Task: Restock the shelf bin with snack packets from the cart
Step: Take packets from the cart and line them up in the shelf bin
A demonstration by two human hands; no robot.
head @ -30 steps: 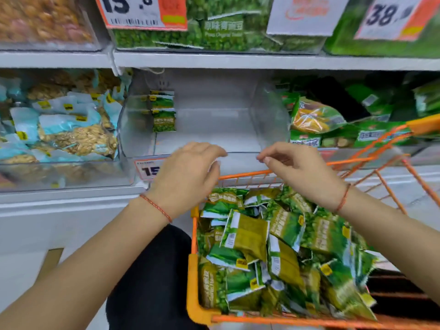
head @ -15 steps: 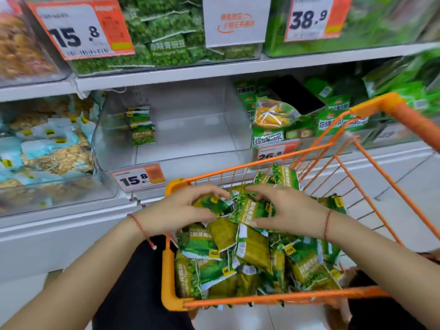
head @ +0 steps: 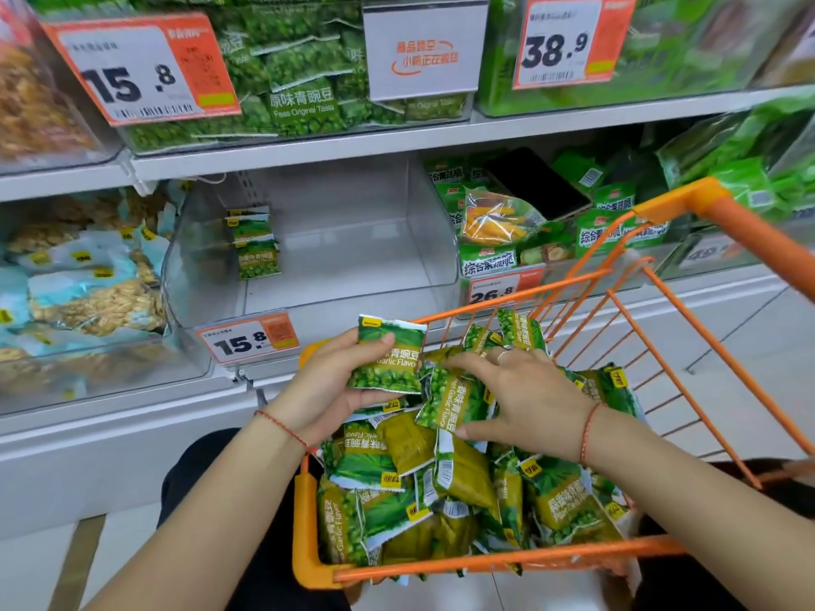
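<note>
Over the orange cart (head: pixel 485 562), both hands work the pea packets.
Left hand (head: pixel 326 385) grips one garlic-flavor pea packet (head: pixel 388 357) upright, label facing up, long axis vertical. Right hand (head: pixel 525 399) pinches a second packet (head: pixel 450 401) tilted sideways on the heap (head: pixel 423 487). Beyond, the clear shelf bin (head: pixel 353 240) holds a few packets (head: pixel 256 246) at its left wall.

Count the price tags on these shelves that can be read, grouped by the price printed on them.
15.8 tags: 2
26.8 tag: 1
38.9 tag: 1
Total: 4
One more tag at far right is too blurred to read.
</note>
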